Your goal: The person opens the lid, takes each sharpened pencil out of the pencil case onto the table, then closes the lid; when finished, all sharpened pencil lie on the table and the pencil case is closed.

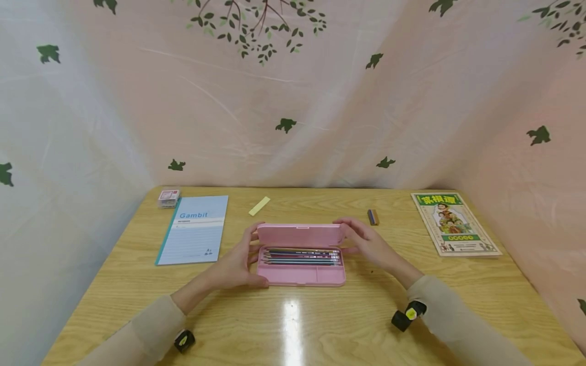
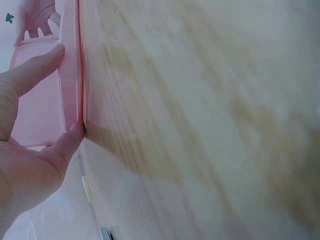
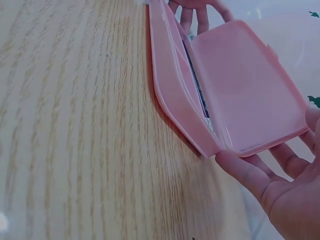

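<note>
Gripping the open pink pencil case (image 1: 286, 276), the left hand (image 1: 235, 264) and right hand (image 1: 368, 248) clamp opposite ends, with several pencils (image 1: 297, 263) lying inside.

In my left wrist view the pencil case (image 1: 279, 275) hides its pencils (image 1: 299, 257), and the table (image 2: 235, 100) beside it blurs. In the right wrist view, the picture's edge cuts off the right hand (image 3: 292, 192) at the case's near end. From here I can't read the fine print on the notebook (image 1: 194, 239) left of the case; the block (image 1: 373, 217) right of it is too small to name, perhaps an eraser.
</note>
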